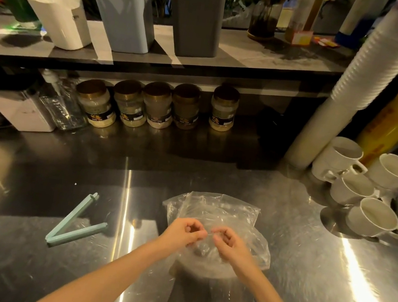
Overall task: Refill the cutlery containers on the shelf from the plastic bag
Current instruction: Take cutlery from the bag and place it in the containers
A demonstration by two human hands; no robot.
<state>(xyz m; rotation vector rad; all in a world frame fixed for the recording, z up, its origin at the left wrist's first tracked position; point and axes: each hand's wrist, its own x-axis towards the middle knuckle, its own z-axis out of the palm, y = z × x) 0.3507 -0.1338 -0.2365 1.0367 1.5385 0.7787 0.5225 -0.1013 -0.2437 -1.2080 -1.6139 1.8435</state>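
Apparently flat, near-empty clear plastic bag (217,228) lay on steel counter (302,282), 6 o'clock. Left hand (184,232) and right hand (229,243) pinched its film. Tall light-blue, grey, white containers (125,13) on shelf (271,55), 12 o'clock. Judged: refill done; next, fold bag, clamp open mint-green clip (73,225), 9 o'clock.

clear plastic bag (219,213) pinched by left hand (184,231) and right hand (232,243) | steel worktop (302,282) | green clip (73,222) lying opened at left

Both hands, left (184,232) and right (229,243), meet, fingers (199,233) pinched.
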